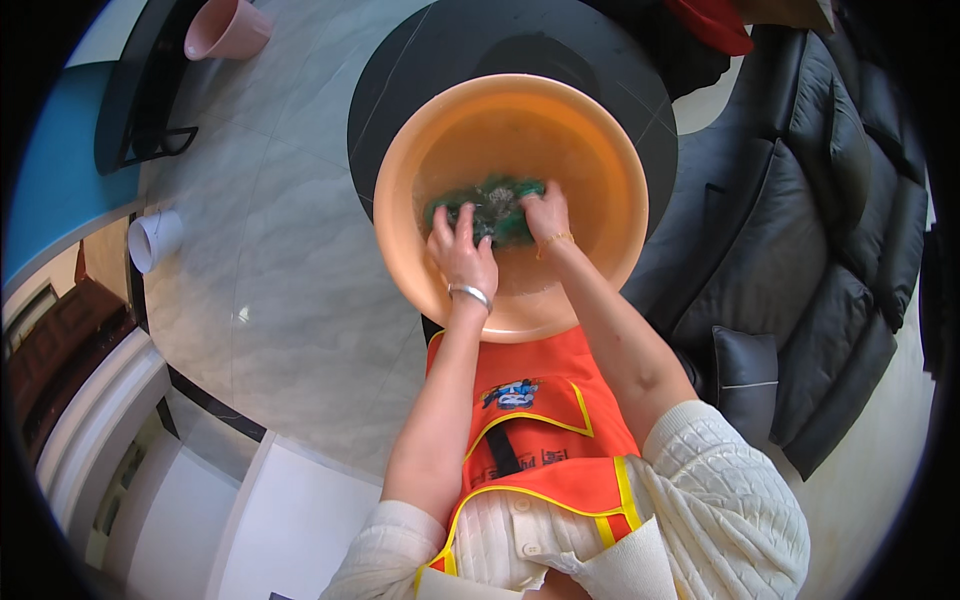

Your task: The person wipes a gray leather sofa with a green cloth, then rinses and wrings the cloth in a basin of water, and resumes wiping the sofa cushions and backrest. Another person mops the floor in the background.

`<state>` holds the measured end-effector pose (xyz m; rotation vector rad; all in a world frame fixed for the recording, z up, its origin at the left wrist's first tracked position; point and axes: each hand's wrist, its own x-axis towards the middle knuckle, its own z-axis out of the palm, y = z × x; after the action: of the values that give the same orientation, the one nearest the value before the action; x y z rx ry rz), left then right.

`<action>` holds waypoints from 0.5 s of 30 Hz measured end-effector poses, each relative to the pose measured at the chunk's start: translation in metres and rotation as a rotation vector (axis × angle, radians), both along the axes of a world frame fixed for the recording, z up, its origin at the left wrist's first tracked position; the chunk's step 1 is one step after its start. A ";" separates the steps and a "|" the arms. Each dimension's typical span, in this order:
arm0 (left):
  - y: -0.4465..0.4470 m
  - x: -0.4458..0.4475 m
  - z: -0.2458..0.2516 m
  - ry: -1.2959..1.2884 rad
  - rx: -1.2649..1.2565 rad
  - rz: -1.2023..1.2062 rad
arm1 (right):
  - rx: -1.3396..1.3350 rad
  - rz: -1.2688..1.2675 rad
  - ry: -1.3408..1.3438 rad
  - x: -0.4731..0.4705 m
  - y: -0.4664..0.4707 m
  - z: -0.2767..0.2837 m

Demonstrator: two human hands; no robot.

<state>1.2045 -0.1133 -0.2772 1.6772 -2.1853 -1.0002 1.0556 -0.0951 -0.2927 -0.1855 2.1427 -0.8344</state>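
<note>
A wet, dark green cloth (491, 206) lies bunched in water inside an orange plastic basin (409, 289). My left hand (463, 251), with a silver bangle at the wrist, rests on the left end of the cloth. Its fingers are spread and bent, their tips at the water; whether they grip the fabric is unclear. At the cloth's right end, my right hand (549, 214) pinches the fabric between thumb and fingers. A thin gold bracelet circles that wrist. Froth and ripples hide part of the cloth.
Under the basin is a round black table (390, 97). A black leather sofa (750, 232) with a small cushion (745, 371) curves along the right. On the left, a pink bin (232, 31) and a white bucket (155, 240) stand on the grey tiled floor (300, 300).
</note>
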 end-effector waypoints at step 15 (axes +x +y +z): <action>-0.015 0.009 0.033 1.025 1.294 0.513 | -0.527 0.608 0.231 0.100 0.023 0.137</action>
<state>1.2140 -0.1284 -0.2439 1.2710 -0.3222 -2.5077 1.1551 -0.0716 -0.1558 -1.1856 1.8479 -1.0126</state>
